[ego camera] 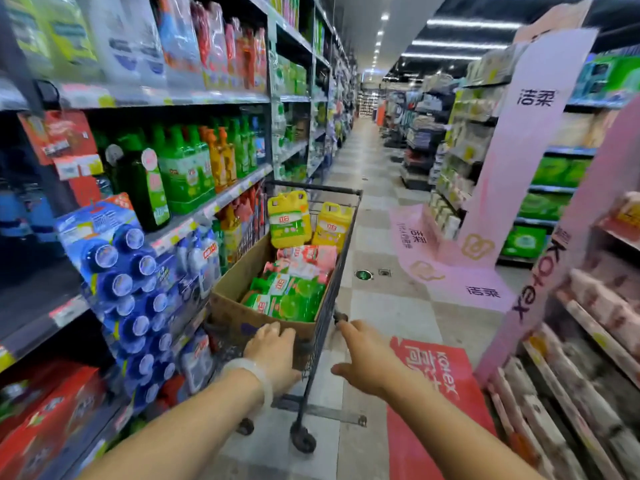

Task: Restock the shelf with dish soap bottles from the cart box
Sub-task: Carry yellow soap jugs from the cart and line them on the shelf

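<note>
A dark wire cart (341,251) stands in the aisle beside the left shelving. In it sits an open cardboard box (239,271) with green and pink dish soap packs (291,296) lying flat. Two yellow dish soap bottles (289,218) stand upright at the cart's far end. My left hand (273,351) rests over the near edge of the box and cart, fingers curled down on it. My right hand (363,358) reaches to the cart's near right corner, fingers stretched out, holding nothing. The left shelf (214,206) carries green and orange bottles.
Hanging blue toilet-cleaner packs (131,299) jut out from the left shelf near the cart. Red cartons (45,420) sit low on the left. Pink display stands (519,161) and shelves of pink packs (595,341) line the right. A red floor sticker (433,393) lies underfoot.
</note>
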